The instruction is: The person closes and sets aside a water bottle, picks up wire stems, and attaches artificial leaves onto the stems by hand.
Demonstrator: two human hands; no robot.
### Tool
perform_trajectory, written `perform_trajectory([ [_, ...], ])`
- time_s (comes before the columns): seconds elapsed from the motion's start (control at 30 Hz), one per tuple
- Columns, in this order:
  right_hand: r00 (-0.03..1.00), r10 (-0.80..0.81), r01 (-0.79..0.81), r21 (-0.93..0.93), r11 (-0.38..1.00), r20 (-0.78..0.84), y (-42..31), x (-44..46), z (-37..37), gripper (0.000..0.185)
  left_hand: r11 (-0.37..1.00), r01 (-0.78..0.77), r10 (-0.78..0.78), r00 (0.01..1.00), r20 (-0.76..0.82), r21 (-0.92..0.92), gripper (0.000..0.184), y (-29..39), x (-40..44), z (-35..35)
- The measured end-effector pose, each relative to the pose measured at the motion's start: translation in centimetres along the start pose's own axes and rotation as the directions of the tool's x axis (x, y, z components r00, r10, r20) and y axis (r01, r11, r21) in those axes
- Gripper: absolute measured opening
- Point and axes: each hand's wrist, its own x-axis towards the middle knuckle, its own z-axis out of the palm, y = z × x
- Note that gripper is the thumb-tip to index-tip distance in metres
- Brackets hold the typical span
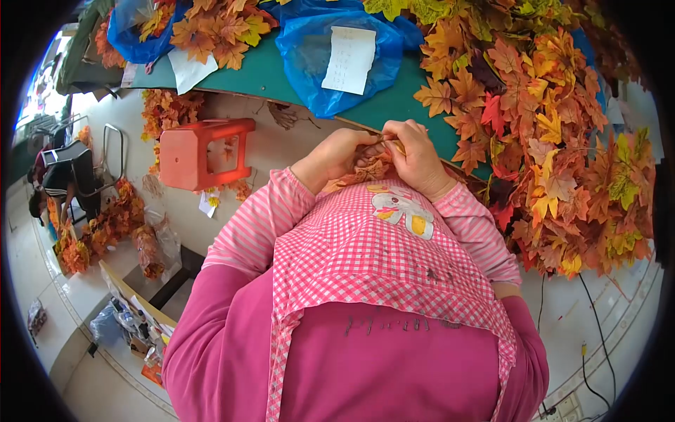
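Observation:
My left hand (pixel 339 153) and my right hand (pixel 416 156) meet in front of my apron, at the near edge of the green table (pixel 267 74). Both are closed, fingertips pinched together and nearly touching. Orange artificial leaves (pixel 371 171) hang between and below them, against the checked apron (pixel 365 225). The stem end that the fingers grip is mostly hidden behind them. To the right of my right hand lies a large heap of artificial autumn leaves (pixel 541 155), in orange, red and yellow, spilling over the table's edge.
A blue plastic bag (pixel 302 53) with a written paper (pixel 350 60) on it lies ahead. At left stand a red stool (pixel 184 156) and a dark chair (pixel 74 165), with leaf garlands (pixel 105 228) on the floor. Black cables (pixel 598 330) trail at lower right.

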Motion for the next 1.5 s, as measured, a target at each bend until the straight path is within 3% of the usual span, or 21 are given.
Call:
perform_trajectory([
  [0.2,0.987,-0.136,0.138,-0.02,0.99,0.082,-0.5,0.3,0.0,0.027,0.985,-0.003,-0.006,0.998,-0.056,-0.173,0.019,-0.8,-0.3,0.8],
  [0.33,0.974,-0.182,0.19,-0.049,0.981,0.138,0.0,0.0,0.2,0.029,0.994,-0.1,0.102,0.994,-0.045,0.041,0.019,-1.3,0.7,-0.9],
  [0.43,0.961,0.099,-0.163,0.242,0.956,0.257,-0.2,-0.4,-1.5,0.015,0.937,-0.194,0.199,0.98,0.012,0.289,0.019,-1.1,0.1,-1.5],
  [0.47,0.924,0.199,-0.313,0.346,0.885,0.325,0.1,-0.7,-1.8,0.013,0.865,-0.251,0.248,0.967,0.065,0.434,0.019,-0.8,-0.2,-1.7],
  [0.5,0.951,0.257,-0.309,0.589,0.746,0.173,0.9,-0.6,-1.5,0.017,0.768,-0.307,0.288,0.949,0.124,0.562,0.019,-0.2,-0.7,-1.6],
  [0.53,0.941,0.338,-0.288,0.531,0.797,0.003,1.3,-0.3,-1.7,0.024,0.648,-0.36,0.319,0.929,0.19,0.671,0.019,0.2,-0.9,-1.7],
  [0.6,0.978,0.2,-0.164,0.373,0.913,-0.06,2.8,0.1,-1.1,0.032,0.689,-0.352,0.289,0.935,0.205,0.633,0.015,0.4,-1.0,-2.2],
  [0.67,0.946,0.169,-0.188,0.042,0.981,0.277,4.4,0.3,-1.3,0.036,0.672,-0.411,0.317,0.912,0.262,0.617,0.013,1.1,-1.5,-2.0],
  [0.7,0.851,0.337,-0.441,0.2,0.875,0.403,4.5,0.3,-1.2,0.032,0.58,-0.436,0.377,0.892,0.248,0.688,0.01,1.3,-1.8,-2.0],
  [0.8,0.737,0.341,-0.634,0.422,0.648,0.583,4.2,0.7,-2.7,0.027,0.273,-0.485,0.565,0.78,0.269,0.831,0.01,1.4,-2.2,-2.3],
  [0.83,0.741,0.361,-0.659,0.506,0.557,0.567,3.4,0.7,-2.9,0.021,0.148,-0.532,0.583,0.728,0.361,0.834,0.011,1.6,-2.4,-2.2],
  [0.93,0.887,0.355,-0.452,0.393,0.801,0.296,2.8,0.6,-2.6,0.018,-0.024,-0.516,0.649,0.644,0.405,0.857,0.013,2.0,-2.5,-0.5],
  [1.0,0.954,0.257,-0.295,0.329,0.897,0.153,2.2,0.5,-2.2,0.016,0.289,-0.463,0.604,0.767,0.216,0.838,0.017,1.2,-1.5,0.1],
  [1.07,0.894,0.391,-0.443,0.315,0.839,0.216,1.1,0.6,-2.5,0.017,0.689,-0.371,0.446,0.894,0.039,0.623,0.02,0.7,-0.7,0.5],
  [1.1,0.897,0.385,-0.44,0.37,0.818,0.215,1.8,0.4,-2.3,0.022,0.756,-0.364,0.414,0.91,0.034,0.543,0.018,0.8,-0.5,0.8],
  [1.2,0.889,0.353,-0.44,0.333,0.834,0.29,5.1,0.6,-3.0,0.028,0.777,-0.371,0.429,0.903,0.004,0.508,0.018,0.2,-0.1,0.3],
  [1.23,0.776,0.519,-0.631,0.465,0.621,0.36,6.8,0.9,-3.0,0.031,0.781,-0.364,0.433,0.901,-0.02,0.508,0.018,0.0,0.1,0.1],
  [1.27,0.655,0.713,-0.705,0.541,0.458,0.251,7.7,1.6,-3.3,0.028,0.737,-0.356,0.449,0.893,-0.023,0.574,0.016,0.2,-0.1,0.0],
  [1.33,0.59,0.807,-0.681,0.524,0.512,-0.022,11.5,1.3,-2.8,0.027,0.747,-0.375,0.464,0.885,-0.027,0.55,0.014,0.1,-0.9,0.5],
  [1.43,0.765,0.619,-0.557,0.297,0.775,-0.178,11.7,2.4,-3.4,0.026,0.691,-0.395,0.502,0.865,-0.01,0.605,0.015,-1.4,-1.0,-0.3],
  [1.5,0.718,0.629,-0.504,0.399,0.766,-0.298,13.1,4.6,-3.9,0.03,0.671,-0.358,0.483,0.875,-0.018,0.649,0.016,-2.1,-1.0,-0.6],
])
